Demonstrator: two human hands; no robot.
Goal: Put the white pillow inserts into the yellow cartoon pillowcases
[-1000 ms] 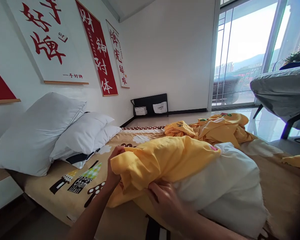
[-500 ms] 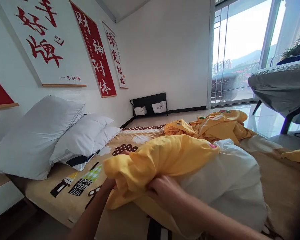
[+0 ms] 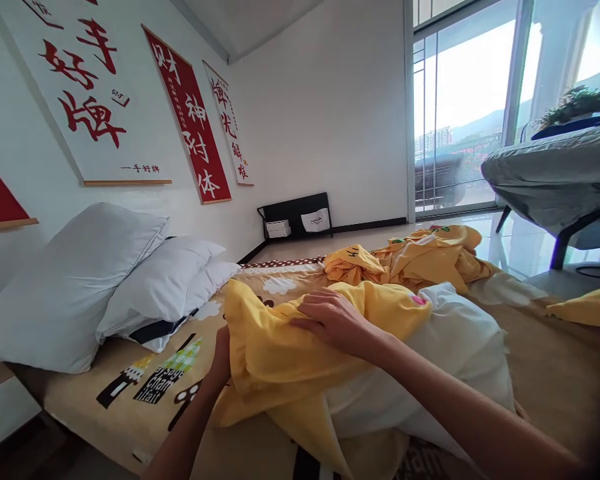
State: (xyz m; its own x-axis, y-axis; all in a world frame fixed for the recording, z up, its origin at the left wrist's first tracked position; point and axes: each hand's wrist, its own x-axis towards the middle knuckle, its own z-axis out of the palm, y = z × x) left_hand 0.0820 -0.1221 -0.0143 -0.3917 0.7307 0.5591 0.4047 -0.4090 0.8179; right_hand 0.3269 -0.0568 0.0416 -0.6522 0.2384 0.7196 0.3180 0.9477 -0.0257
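A yellow cover (image 3: 275,360) is half pulled over a white duvet (image 3: 455,353) on the bed in front of me. My left hand (image 3: 222,363) is mostly hidden under the cover's near edge, gripping the yellow cloth from beneath. My right hand (image 3: 330,319) rests on top of the cover, fingers curled and pinching the fabric. More bunched yellow cloth (image 3: 420,257) lies farther back on the bed.
White pillows (image 3: 80,287) are stacked at the left against the wall. The patterned tan bedsheet (image 3: 155,380) shows below them. A grey covered table (image 3: 555,173) stands at the right by the glass doors. A black rack (image 3: 297,213) leans on the far wall.
My right hand has moved from the cover's lower front edge up onto its top. The left hand has slipped lower under the cloth. The view has tilted slightly.
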